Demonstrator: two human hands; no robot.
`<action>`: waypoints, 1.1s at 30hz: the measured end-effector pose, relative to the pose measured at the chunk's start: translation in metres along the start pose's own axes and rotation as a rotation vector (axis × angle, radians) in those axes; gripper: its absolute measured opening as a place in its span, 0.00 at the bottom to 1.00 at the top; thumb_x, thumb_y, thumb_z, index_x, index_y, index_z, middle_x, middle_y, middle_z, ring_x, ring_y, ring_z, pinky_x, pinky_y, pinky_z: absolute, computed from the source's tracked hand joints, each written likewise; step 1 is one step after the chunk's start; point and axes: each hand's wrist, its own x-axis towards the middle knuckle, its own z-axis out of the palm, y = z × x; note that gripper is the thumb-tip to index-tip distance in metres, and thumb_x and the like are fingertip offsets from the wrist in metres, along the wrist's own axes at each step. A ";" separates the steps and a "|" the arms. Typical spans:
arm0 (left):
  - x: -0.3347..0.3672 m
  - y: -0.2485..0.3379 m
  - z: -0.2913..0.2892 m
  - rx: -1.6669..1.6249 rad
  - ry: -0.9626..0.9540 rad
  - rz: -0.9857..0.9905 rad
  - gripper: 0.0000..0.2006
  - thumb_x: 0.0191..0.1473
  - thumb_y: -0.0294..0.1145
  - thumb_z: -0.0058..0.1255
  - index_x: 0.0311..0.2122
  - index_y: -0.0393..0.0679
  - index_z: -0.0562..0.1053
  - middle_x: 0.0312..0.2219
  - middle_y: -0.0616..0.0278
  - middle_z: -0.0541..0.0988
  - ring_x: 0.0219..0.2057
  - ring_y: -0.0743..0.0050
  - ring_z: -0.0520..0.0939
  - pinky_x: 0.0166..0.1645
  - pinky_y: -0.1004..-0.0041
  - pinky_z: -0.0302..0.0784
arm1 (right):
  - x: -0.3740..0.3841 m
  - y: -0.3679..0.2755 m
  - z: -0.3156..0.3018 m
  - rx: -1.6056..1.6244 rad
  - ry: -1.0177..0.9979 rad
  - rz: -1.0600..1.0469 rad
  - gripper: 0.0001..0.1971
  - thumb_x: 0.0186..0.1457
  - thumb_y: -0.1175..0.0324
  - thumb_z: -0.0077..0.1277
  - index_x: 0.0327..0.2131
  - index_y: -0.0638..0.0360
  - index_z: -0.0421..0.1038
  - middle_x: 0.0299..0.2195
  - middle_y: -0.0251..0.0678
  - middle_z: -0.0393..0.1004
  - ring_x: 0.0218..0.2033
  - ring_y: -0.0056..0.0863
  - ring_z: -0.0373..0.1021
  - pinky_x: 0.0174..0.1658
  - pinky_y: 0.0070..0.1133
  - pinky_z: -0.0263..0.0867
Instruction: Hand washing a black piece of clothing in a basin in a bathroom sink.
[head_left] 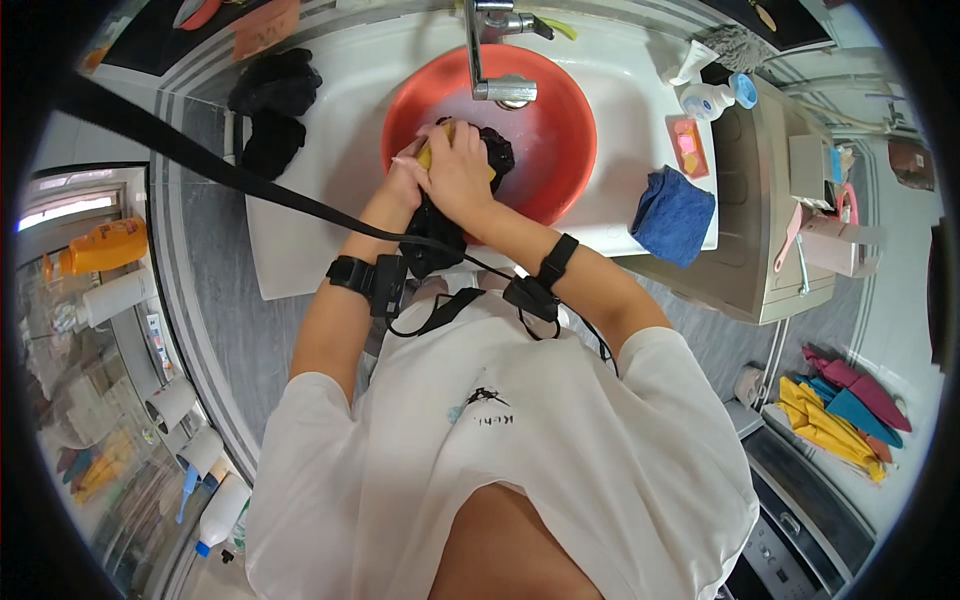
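Both hands meet over the near-left rim of a red basin (570, 130) that holds cloudy water. My right hand (462, 172) is closed over a yellow object (425, 156), which shows only at its edges; its kind is hidden. Against it, my left hand (404, 180) is closed at the side of a bunched black cloth (432, 240). Part of this cloth hangs over the basin's near rim, and more dark, wet fabric lies in the water beside my right fingers.
A metal faucet (505, 90) reaches over the basin, inside a white sink (625, 110). Black cloths (275, 85) lie on its left edge. To the right are a folded blue cloth (674, 215), a pink soap dish (688, 148) and a white bottle (706, 101). A black strap (250, 185) crosses the view.
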 end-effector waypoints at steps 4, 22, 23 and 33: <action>0.004 0.016 0.003 -0.153 -0.010 -0.376 0.16 0.56 0.42 0.47 0.39 0.39 0.73 0.30 0.59 0.80 0.28 0.68 0.82 0.34 0.71 0.79 | 0.024 0.062 0.014 0.095 0.035 0.418 0.30 0.49 0.45 0.51 0.41 0.67 0.65 0.38 0.57 0.67 0.39 0.53 0.66 0.41 0.41 0.62; 0.015 0.087 -0.018 1.338 0.232 0.671 0.19 0.52 0.47 0.52 0.38 0.40 0.76 0.32 0.53 0.79 0.34 0.69 0.78 0.41 0.72 0.71 | -0.008 0.113 -0.020 1.772 -0.469 1.296 0.13 0.41 0.73 0.48 0.34 0.55 0.63 0.27 0.44 0.66 0.29 0.41 0.67 0.32 0.34 0.69; 0.014 0.079 -0.025 1.427 0.423 0.940 0.16 0.52 0.46 0.51 0.36 0.43 0.76 0.31 0.50 0.78 0.34 0.65 0.78 0.39 0.70 0.71 | -0.006 0.107 -0.022 1.764 -0.479 1.302 0.13 0.41 0.73 0.48 0.34 0.55 0.63 0.27 0.44 0.66 0.29 0.41 0.67 0.32 0.34 0.69; -0.033 -0.010 -0.018 0.014 0.148 -0.347 0.47 0.41 0.69 0.50 0.57 0.40 0.59 0.53 0.53 0.66 0.54 0.56 0.66 0.53 0.56 0.66 | 0.004 0.066 -0.039 1.720 -0.614 1.223 0.13 0.40 0.73 0.48 0.33 0.64 0.63 0.27 0.46 0.69 0.28 0.38 0.67 0.35 0.28 0.68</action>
